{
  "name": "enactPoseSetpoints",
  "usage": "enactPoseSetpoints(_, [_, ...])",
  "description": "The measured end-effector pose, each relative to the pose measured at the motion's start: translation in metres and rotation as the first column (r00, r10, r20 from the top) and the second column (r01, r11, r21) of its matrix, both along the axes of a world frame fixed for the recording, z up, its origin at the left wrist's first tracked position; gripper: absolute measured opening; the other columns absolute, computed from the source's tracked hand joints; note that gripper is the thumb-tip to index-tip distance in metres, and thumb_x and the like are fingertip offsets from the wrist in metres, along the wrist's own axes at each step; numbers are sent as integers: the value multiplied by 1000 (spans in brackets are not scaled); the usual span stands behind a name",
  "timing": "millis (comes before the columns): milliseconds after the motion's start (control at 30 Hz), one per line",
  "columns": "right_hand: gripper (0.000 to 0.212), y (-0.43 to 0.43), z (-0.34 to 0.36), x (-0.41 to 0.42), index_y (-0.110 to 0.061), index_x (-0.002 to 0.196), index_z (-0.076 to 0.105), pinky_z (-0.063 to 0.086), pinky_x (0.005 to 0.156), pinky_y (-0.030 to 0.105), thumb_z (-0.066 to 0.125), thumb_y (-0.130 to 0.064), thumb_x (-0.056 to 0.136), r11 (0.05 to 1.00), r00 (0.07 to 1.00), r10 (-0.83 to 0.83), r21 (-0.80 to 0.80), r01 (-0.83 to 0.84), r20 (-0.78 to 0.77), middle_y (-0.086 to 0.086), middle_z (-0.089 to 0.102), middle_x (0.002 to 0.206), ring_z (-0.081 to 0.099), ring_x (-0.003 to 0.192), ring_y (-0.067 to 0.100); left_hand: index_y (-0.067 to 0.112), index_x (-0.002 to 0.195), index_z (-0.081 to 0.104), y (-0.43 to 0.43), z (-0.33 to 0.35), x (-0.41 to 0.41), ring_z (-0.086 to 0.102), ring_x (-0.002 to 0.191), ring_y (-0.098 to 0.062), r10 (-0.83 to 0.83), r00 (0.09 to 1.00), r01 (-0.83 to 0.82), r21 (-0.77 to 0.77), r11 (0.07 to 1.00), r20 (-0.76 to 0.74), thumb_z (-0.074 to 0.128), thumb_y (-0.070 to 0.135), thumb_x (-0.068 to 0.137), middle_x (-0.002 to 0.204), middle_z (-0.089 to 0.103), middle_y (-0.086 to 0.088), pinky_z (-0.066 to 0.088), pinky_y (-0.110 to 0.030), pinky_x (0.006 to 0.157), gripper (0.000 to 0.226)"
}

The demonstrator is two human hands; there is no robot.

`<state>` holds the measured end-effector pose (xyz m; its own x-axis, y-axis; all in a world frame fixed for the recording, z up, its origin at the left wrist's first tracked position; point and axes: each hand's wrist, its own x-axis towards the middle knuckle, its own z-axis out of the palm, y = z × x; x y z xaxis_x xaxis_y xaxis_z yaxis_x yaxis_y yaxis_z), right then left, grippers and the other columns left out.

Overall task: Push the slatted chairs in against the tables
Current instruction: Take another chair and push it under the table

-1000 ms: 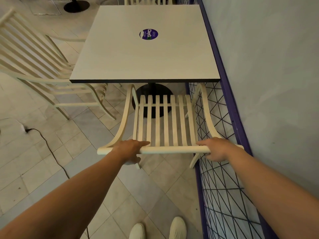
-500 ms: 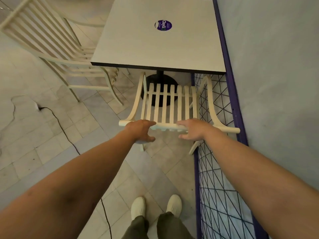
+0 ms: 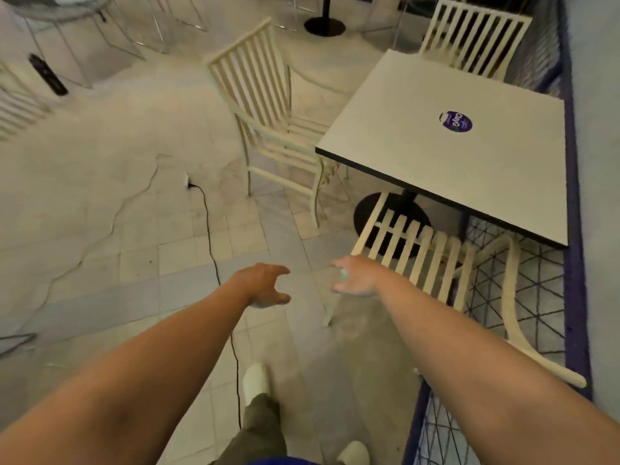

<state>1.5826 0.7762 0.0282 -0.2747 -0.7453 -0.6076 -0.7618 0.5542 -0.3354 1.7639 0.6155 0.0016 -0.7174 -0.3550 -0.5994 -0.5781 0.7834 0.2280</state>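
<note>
A cream slatted chair [image 3: 432, 260] stands tucked under the near edge of the square white table [image 3: 436, 152]. My right hand [image 3: 355, 276] hovers open just left of that chair's backrest, off the wood. My left hand [image 3: 265, 286] is open over the tiled floor, holding nothing. A second slatted chair [image 3: 265, 109] stands at the table's left side, angled, with its seat partly under the tabletop. A third slatted chair [image 3: 473, 38] is at the table's far side.
A purple-framed wire mesh fence [image 3: 570, 297] and a grey wall run along the right. A black cable [image 3: 214, 263] trails across the floor tiles toward my feet. A black round table base [image 3: 323, 26] and clear chairs stand at the back.
Both hands have let go of the near chair's top rail and drawn back to the left. My view has swung left, bringing the left chair and the open floor into sight.
</note>
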Motion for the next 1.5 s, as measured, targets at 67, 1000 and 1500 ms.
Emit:
enactPoseSetpoints(67, [68,-34,-3,5,-20,154,32,37,109,34,58,-44,95,1000,1000,7,11,-7,14,8,37,157,40,139,28,35,155,29,-30,-1,7,38,142,-26,35,999,-35,29,999,-14,61,59,90,158,38,-1,37,-44,113,77])
enactPoseSetpoints(1000, [80,-419,-44,-152,-19,154,31,35,112,37,61,-55,89,998,993,-66,1,66,99,6,38,156,39,140,24,32,152,37,-404,4,-156,44,137,-23,160,987,-161,98,982,12,64,54,90,152,45,0,39,-40,111,71])
enactPoseSetpoints(1500, [76,-640,-23,-285,-18,151,35,39,104,33,61,-53,89,978,972,-199,-42,206,124,5,44,151,44,135,24,29,153,36,-630,36,-311,38,141,-21,-13,998,15,28,999,-62,61,53,93,156,42,0,35,-37,112,70])
